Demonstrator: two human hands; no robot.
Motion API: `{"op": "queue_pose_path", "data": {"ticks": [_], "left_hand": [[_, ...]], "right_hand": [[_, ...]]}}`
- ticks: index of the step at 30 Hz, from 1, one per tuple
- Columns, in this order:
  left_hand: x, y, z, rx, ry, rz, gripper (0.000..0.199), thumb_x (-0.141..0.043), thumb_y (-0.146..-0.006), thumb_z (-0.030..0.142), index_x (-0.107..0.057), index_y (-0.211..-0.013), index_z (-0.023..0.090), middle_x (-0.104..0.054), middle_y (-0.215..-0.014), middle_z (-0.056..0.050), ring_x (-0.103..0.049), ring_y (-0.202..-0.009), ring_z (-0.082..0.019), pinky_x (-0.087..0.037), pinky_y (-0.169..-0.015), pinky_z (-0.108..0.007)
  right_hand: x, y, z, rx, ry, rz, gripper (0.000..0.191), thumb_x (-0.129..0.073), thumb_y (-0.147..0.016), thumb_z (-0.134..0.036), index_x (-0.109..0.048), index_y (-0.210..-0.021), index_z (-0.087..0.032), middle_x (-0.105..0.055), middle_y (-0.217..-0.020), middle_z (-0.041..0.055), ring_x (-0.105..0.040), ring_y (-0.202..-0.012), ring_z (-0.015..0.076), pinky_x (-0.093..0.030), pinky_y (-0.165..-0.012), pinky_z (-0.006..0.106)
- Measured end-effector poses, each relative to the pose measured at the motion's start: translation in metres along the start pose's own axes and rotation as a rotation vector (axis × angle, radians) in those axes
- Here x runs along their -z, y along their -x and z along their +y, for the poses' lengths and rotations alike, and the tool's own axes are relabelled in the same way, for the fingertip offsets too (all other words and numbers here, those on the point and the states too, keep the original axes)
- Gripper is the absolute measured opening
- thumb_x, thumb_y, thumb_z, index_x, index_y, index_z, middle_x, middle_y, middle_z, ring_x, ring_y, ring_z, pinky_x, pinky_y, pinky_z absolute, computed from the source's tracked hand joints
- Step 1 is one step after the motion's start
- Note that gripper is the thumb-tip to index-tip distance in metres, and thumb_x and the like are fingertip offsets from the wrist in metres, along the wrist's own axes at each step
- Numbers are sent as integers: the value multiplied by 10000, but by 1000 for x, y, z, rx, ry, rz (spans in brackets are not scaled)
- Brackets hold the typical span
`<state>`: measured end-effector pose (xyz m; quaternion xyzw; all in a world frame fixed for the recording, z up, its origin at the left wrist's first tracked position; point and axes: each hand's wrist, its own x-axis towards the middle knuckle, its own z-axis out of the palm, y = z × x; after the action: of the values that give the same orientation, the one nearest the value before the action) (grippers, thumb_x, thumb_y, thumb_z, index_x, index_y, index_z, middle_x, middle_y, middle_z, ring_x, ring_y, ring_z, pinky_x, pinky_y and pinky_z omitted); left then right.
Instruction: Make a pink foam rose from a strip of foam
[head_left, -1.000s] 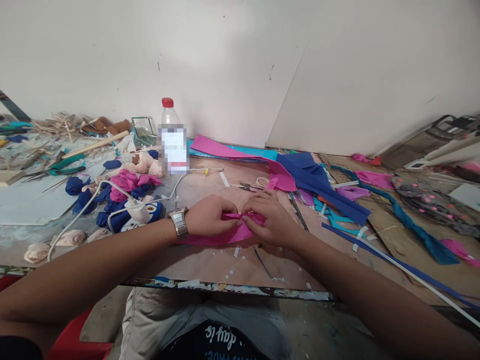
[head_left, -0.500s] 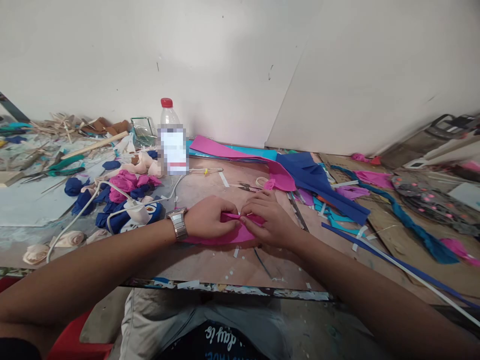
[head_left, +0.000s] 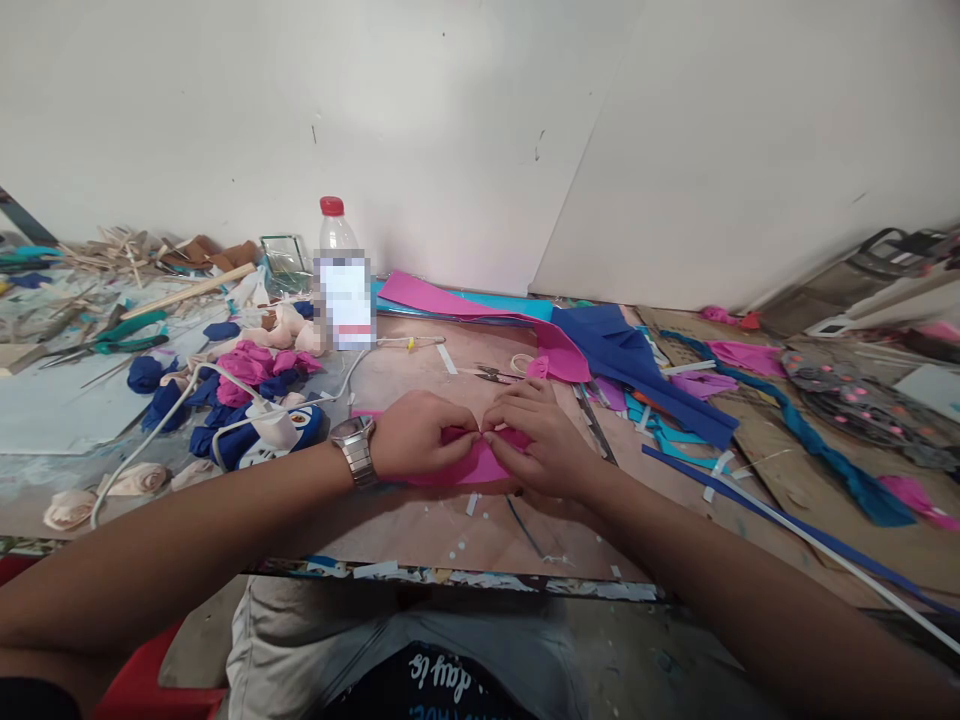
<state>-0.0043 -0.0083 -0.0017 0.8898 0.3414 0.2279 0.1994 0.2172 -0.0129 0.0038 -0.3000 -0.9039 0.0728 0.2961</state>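
Observation:
A strip of bright pink crepe paper [head_left: 474, 468] lies low over the table, mostly under both hands. My left hand [head_left: 416, 435], with a metal watch [head_left: 358, 447] at its wrist, is closed, thumb and forefinger pinching the paper's upper edge. Close against it, my right hand [head_left: 546, 440] pinches the same edge between thumb and fingers. The two sets of fingertips almost meet. Beyond the hands, a longer pink crepe strip [head_left: 457, 298] rests on blue sheets, its end curling towards my right hand.
Left of my hands are blue and pink crumpled paper flowers [head_left: 255, 365], a white plug and cable [head_left: 276, 422] and green-handled pliers [head_left: 131, 333]. A red-capped bottle [head_left: 334, 225] stands behind a phone [head_left: 345, 300]. Dark blue paper [head_left: 637, 360] and a white rod [head_left: 817, 530] lie right.
My fingertips have shifted slightly on the pink crepe paper, and the folded edge between them shows less. Both hands stay in nearly the same place.

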Motion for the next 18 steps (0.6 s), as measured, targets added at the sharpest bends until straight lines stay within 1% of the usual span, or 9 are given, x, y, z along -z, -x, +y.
{"op": "queue_pose_path", "data": {"ticks": [3,6,9,13,18], "left_hand": [[-1,1,0,-31,-35,-18,265,-543,-946,335,-775,-967,209,-778,-845,-37,-650,-719,-153,-400,-676,-262],[1,1,1,10,33,-27,278,-540,-961,346,-775,-952,198,-778,-841,-35,-646,-709,-142,-406,-683,-254],[3,-1,2,49,88,-55,312,-532,-977,369,-777,-908,187,-770,-809,-27,-621,-670,-128,-393,-661,-249],[5,-4,2,83,140,-97,320,-536,-971,368,-771,-876,173,-753,-773,-20,-590,-651,-125,-375,-635,-247],[3,-6,-2,104,179,-137,349,-509,-978,367,-759,-859,156,-724,-735,-21,-563,-640,-129,-367,-619,-246]], "right_hand": [[0,0,-1,-13,-33,-5,107,-567,-858,-138,-584,-802,-228,-704,-818,32,-611,-905,238,-403,-911,441],[1,0,0,-39,-40,-11,73,-576,-847,-158,-590,-820,-224,-694,-821,38,-602,-912,246,-408,-898,442],[2,0,0,-40,-37,-44,61,-583,-861,-174,-600,-831,-225,-709,-844,41,-606,-934,250,-402,-924,450],[1,0,1,-12,-10,-52,95,-573,-891,-169,-602,-819,-224,-724,-838,35,-619,-921,240,-380,-960,463],[2,0,2,-35,15,-57,54,-609,-906,-226,-635,-858,-226,-730,-871,44,-613,-929,248,-386,-955,464]]}}
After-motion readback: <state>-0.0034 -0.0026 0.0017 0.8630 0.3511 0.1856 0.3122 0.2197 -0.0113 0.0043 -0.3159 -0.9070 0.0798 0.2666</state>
